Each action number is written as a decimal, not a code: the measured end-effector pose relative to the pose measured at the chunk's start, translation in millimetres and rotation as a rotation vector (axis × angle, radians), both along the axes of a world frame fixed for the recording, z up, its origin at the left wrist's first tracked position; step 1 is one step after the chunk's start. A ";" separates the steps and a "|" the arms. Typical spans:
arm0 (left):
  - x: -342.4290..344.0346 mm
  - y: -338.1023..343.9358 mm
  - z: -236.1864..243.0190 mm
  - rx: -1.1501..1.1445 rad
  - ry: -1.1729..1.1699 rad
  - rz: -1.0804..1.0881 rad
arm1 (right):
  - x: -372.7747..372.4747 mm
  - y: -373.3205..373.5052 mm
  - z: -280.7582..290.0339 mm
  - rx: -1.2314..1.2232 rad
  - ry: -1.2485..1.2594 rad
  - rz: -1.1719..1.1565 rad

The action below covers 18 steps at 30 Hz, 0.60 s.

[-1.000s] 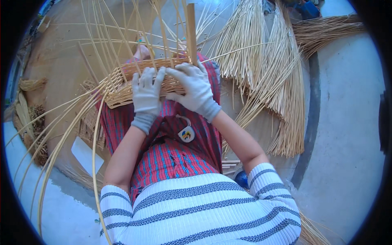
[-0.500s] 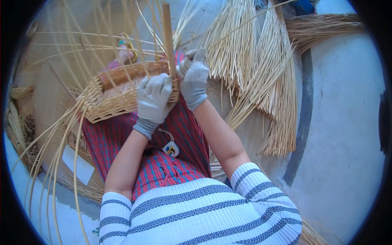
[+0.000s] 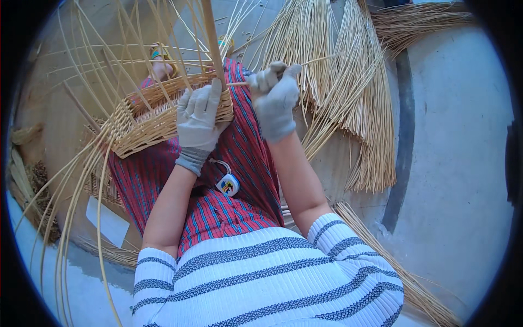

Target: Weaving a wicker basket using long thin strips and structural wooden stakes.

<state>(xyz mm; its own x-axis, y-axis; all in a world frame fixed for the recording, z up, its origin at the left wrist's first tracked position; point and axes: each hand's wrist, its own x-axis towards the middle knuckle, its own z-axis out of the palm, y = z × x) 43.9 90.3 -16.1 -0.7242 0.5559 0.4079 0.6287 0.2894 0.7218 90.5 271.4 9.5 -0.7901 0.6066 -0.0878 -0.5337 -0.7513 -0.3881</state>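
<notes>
A partly woven wicker basket (image 3: 144, 131) lies across my lap, long loose canes sticking out from its rim. My gloved left hand (image 3: 199, 117) is closed over its near wall, close to the right corner, the thumb up against a thick upright stick (image 3: 211, 38). To the right of that corner, my gloved right hand (image 3: 276, 103) is closed round a wicker cane (image 3: 235, 84). The cane runs from beside the stick through my fingers and out to the upper right. The basket's wall behind my left hand is hidden.
Large bundles of pale canes (image 3: 362, 125) lie on the floor to the right, with a darker bundle (image 3: 419, 24) behind them. More canes (image 3: 397, 261) lie by my right side. A tape measure (image 3: 228, 185) rests on my red plaid lap. A white sheet (image 3: 107, 222) lies at left.
My right hand has moved right, away from the basket corner, drawing out a length of cane. The left hand stays on the wall, its fingers now straighter and the thumb at the stick.
</notes>
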 end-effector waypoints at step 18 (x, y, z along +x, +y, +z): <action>5.9 25.6 37.2 -0.268 0.145 0.173 | 2.0 17.7 53.8 0.547 -0.589 -0.104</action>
